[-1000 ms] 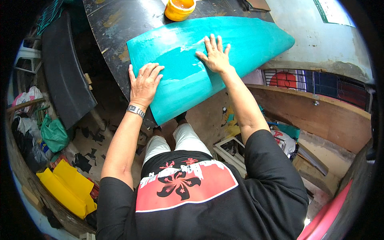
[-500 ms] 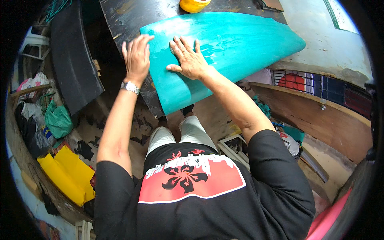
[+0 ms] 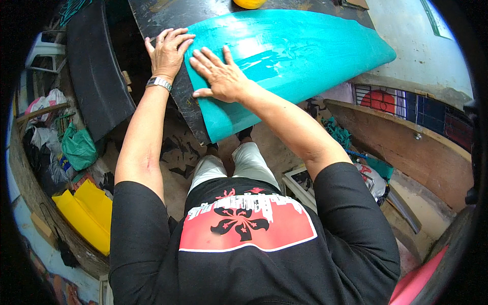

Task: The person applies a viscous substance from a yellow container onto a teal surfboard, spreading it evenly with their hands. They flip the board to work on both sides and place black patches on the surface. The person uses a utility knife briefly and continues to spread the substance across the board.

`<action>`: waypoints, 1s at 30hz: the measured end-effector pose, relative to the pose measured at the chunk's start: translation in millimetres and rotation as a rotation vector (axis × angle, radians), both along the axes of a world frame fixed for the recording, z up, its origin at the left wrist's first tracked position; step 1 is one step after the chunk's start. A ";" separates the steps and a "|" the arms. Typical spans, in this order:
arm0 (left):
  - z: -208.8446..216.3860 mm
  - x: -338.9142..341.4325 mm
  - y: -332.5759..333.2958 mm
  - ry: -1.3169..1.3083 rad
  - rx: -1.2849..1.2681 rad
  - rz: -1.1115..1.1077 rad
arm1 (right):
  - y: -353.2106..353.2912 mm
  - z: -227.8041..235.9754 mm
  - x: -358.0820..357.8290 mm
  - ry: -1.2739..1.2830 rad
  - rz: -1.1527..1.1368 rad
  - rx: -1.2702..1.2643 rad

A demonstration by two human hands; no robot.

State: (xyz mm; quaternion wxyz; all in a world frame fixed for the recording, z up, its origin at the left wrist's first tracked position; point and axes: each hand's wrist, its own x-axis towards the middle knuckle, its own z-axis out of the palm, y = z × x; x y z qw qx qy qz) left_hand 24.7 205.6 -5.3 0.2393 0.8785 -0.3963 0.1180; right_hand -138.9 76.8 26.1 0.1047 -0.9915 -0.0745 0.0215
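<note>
A large teal sheet [image 3: 300,56], shiny and streaked in its middle, lies over a dark worktable [image 3: 168,20] and tapers to a blunt tip at the right. On its left part rests my right hand [image 3: 221,79], palm down and fingers spread. My left hand [image 3: 169,53] is at the sheet's far left edge, its fingers bent apart and their tips by the sheet's border. Whether the left fingertips touch the sheet I cannot tell. A metal-band watch circles my left wrist. No object shows in either hand.
A yellow container [image 3: 249,3] stands at the table's far side. A long black sheet [image 3: 96,71] leans at the left, above a green plastic bag [image 3: 79,146] and a folded yellow sheet [image 3: 86,213]. A wooden board [image 3: 401,147] and window bars line the right side.
My right hand has slid left across the teal sheet toward its left edge. My left hand has moved slightly up and left, its fingers now bent toward the sheet's border.
</note>
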 end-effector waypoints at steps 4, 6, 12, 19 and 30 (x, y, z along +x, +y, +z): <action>3.2 0.6 -1.0 0.022 0.009 0.015 | 12.0 0.6 -3.4 -0.015 0.081 0.043; 4.9 0.3 -1.0 0.012 0.015 0.016 | 15.3 6.4 -13.8 0.056 0.114 0.032; 4.3 -1.0 -0.9 0.031 0.020 0.028 | -46.1 40.0 -80.2 0.287 -0.157 0.644; 4.1 -0.9 -3.5 0.018 0.024 0.032 | -138.3 20.8 -114.5 0.239 -0.593 -0.184; 1.8 -1.8 -2.1 0.035 0.086 0.046 | -57.0 9.6 -79.9 0.151 -0.300 -0.061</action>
